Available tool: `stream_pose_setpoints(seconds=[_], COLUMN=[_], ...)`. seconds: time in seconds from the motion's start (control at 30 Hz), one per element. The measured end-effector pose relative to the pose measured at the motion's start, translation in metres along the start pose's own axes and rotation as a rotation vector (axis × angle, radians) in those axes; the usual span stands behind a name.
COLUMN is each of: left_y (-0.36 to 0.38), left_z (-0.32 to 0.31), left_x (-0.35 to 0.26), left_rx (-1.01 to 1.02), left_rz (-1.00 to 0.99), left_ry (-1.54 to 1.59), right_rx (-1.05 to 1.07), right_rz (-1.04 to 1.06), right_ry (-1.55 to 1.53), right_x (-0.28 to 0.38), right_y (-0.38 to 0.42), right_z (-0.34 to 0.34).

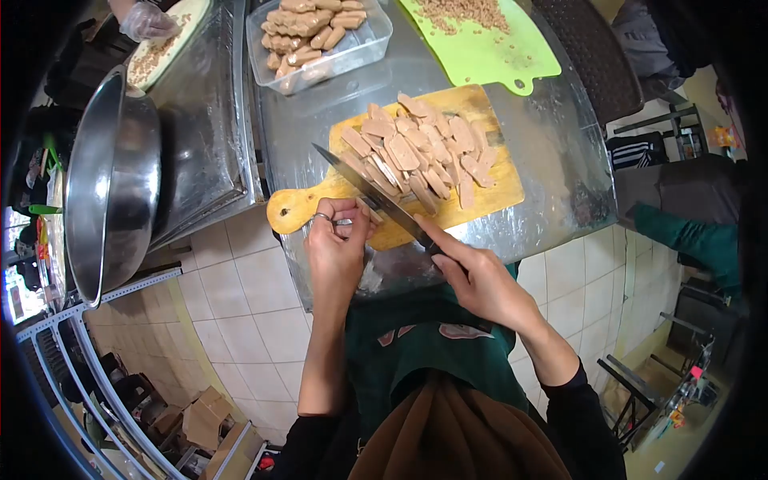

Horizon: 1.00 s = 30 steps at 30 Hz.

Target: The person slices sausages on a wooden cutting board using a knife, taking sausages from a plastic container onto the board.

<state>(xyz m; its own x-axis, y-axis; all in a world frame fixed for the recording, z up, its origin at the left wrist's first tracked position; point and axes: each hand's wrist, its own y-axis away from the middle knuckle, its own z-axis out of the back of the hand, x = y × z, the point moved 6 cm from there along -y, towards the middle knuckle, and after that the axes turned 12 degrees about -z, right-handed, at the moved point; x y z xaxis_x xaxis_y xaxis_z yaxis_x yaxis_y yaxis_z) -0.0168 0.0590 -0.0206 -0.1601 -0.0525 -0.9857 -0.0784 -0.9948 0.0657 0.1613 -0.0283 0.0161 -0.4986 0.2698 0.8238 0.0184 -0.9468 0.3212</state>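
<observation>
My right hand (484, 284) is wrapped round the black handle of a kitchen knife (376, 194). Its blade slants up and left across a wooden cutting board (506, 186). Beside the blade, my left hand (338, 244) pinches a small piece of sausage (369, 211) at the board's near edge; the fingers partly hide it. A ring shows on one of its fingers. Past the blade, a loose pile of pinkish-brown sausage slices (416, 150) covers much of the board. The board's rounded handle (298, 210) points left.
A clear plastic container (356, 58) of whole sausages stands behind the board. Chopped bits (464, 12) lie on a green cutting board (536, 60). To the left is a large metal bowl (134, 184). Another person's gloved hand (149, 22) works over a round board at top left.
</observation>
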Motion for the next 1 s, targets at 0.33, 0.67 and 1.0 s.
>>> stream_pose_setpoints(seconds=[0.33,0.67,1.0], left_y=[-0.040,-0.053,-0.044], left_z=[-0.012,0.006,-0.019], left_x=[0.003,-0.019,-0.115], left_rx=[0.016,0.128,0.226], left_rz=[-0.111,-0.193,-0.789], left_ry=[-0.102,-0.312,-0.692], right_rx=[0.390,0.349,-0.246], right_rz=[-0.215,-0.210,-0.002], right_ry=[-0.718,-0.699,0.229], right_x=[-0.012,-0.021,0.014], right_y=[-0.018,-0.025,0.000], right_z=[0.030,0.037,0.055])
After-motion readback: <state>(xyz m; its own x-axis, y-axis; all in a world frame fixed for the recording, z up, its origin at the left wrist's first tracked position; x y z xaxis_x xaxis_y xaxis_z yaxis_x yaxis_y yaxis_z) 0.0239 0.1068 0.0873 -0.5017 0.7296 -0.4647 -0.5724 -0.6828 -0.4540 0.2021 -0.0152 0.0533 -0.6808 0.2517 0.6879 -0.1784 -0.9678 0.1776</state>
